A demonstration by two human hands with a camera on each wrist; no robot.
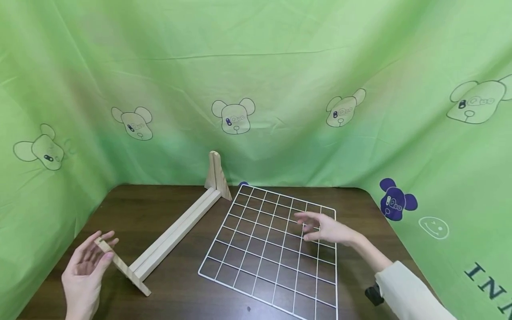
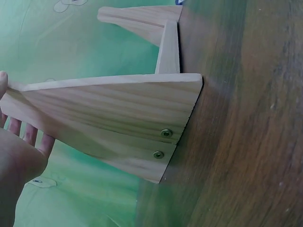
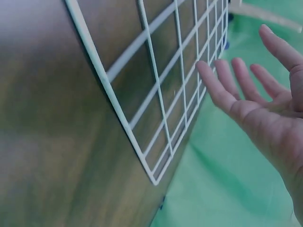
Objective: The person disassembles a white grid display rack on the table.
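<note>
A wooden stand, two upright end boards joined by a grooved crossbar, stands at the left of the table. My left hand holds the upper part of its near end board, thumb on one side and fingers on the other. Two bolt heads show low on that board. The far end board stands upright near the curtain. To the right, a white wire grid panel lies flat on the table. Above its right part hovers my right hand, fingers loosely bent and holding nothing.
The dark brown wooden table has rounded far corners. A green curtain with bear-head prints hangs behind it and along both sides. Beside my right sleeve is a small black object.
</note>
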